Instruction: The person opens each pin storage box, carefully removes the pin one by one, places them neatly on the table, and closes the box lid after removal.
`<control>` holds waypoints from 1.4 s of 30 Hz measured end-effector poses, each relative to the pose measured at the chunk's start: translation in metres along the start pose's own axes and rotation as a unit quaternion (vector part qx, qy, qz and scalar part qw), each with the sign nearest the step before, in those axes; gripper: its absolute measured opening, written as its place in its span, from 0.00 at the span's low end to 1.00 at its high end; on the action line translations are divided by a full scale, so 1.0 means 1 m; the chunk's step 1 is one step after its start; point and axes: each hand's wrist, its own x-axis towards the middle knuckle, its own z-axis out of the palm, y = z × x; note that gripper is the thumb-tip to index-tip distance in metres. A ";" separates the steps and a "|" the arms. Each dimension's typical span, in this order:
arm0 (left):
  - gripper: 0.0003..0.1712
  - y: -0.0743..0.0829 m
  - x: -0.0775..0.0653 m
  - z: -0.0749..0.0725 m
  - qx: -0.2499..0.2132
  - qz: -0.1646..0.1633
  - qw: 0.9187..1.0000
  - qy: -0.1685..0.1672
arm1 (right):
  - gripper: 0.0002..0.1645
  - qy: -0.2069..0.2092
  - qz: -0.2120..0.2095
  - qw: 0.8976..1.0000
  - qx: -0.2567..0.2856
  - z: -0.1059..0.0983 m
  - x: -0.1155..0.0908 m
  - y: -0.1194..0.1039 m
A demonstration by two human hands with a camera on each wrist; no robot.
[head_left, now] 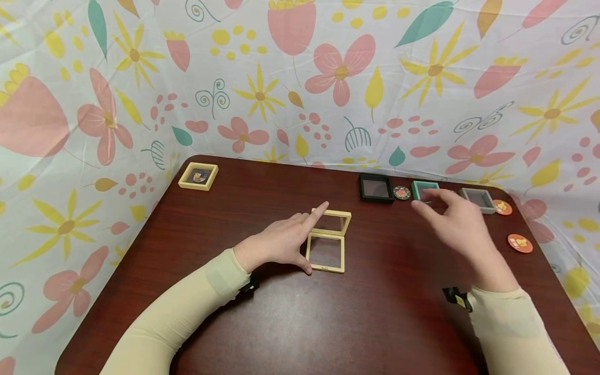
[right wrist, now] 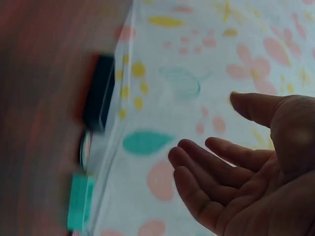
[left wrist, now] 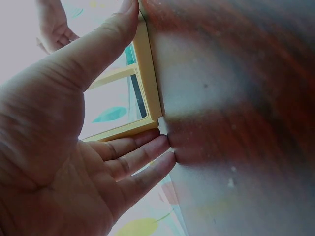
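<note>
Fingers [head_left: 316, 216] spread, the left hand [head_left: 283, 242] is the nearer, just left of the unfolded yellow frame [head_left: 327, 252], whose long axis runs near-far; the right hand [head_left: 459, 221], empty, thumb parted, hangs well right.

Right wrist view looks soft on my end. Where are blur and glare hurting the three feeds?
Right wrist: black case and teal case dim and blurred, right hand crisper; left wrist: upper left bleached white beyond the left hand, pale reflections on the table; head: pale glare on the table, low centre.
</note>
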 end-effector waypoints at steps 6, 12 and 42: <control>0.99 -0.001 -0.001 0.000 0.000 0.001 1.000 0.001 | 0.39 -0.057 -0.016 0.997 0.047 0.031 -0.002 -0.034; 1.00 -0.002 0.000 0.000 0.012 0.008 1.000 0.008 | 0.41 -0.132 -0.006 0.986 0.107 0.062 0.002 -0.059; 0.99 -0.001 0.000 0.000 0.021 0.020 0.999 0.015 | 0.41 -0.249 0.063 0.917 0.304 0.109 0.016 -0.067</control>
